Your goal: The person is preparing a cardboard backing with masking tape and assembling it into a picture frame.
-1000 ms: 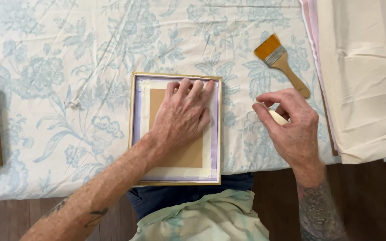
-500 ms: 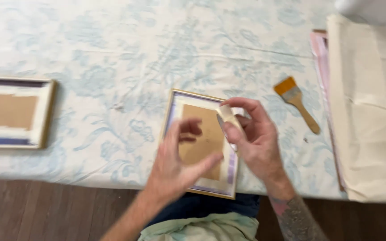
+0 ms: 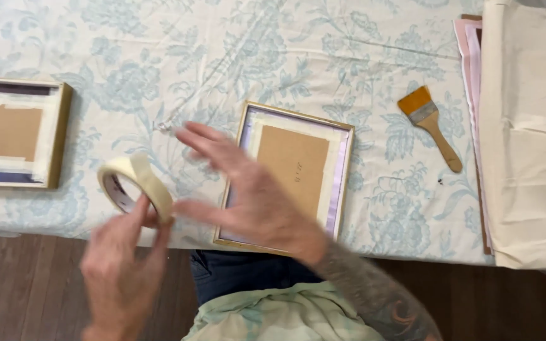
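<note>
My left hand (image 3: pixel 121 265) holds a roll of cream masking tape (image 3: pixel 135 186) upright by its lower edge, just off the table's front edge. My right hand (image 3: pixel 248 196) hovers blurred with its fingers spread and pointing left. It holds nothing, and its thumb is close to the roll. Under and to the right of that hand a gold picture frame (image 3: pixel 295 173) lies face down. It shows a brown backing board edged with cream tape and a lilac border.
A second gold frame (image 3: pixel 14 132) lies face down at the left edge. A flat paintbrush (image 3: pixel 428 123) with orange bristles rests to the right of the frame. Folded cream cloth (image 3: pixel 526 139) over pink sheets (image 3: pixel 472 63) covers the right side. The tablecloth is blue floral.
My left hand has left the frame's backing and now holds the tape roll to the frame's left. My right hand, which held the tape, is open. The view has shifted left.
</note>
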